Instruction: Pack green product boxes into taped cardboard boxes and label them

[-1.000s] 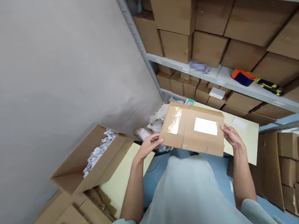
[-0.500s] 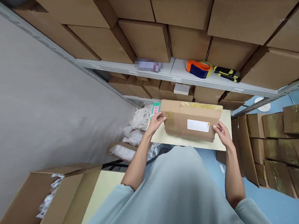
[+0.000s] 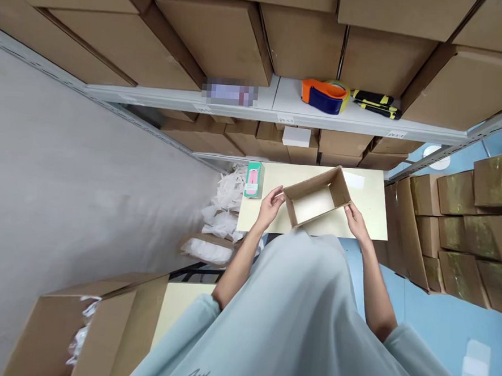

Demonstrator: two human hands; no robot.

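Observation:
A small brown cardboard box (image 3: 313,186) is tilted at an angle over the pale tabletop (image 3: 371,212), its open side facing me. Inside its walls I see a pale surface; whether that is a bottom or the table showing through, I cannot tell. My left hand (image 3: 270,207) grips the box's left end, thumb and fingers at the edge. On the right, my right hand (image 3: 356,221) pinches the near right corner. A green and pink packet (image 3: 253,181) stands on the table just left of the box.
A shelf (image 3: 171,97) above holds cartons, an orange and blue tape dispenser (image 3: 324,96) and black-yellow cutters (image 3: 375,103). Crumpled white packing material (image 3: 229,195) lies left of the table. Taped cartons (image 3: 456,234) are stacked right; an open carton (image 3: 85,325) stands lower left.
Both hands have turned the box, so its open inside shows instead of the taped, labelled faces. The green and pink packet has come into fuller view.

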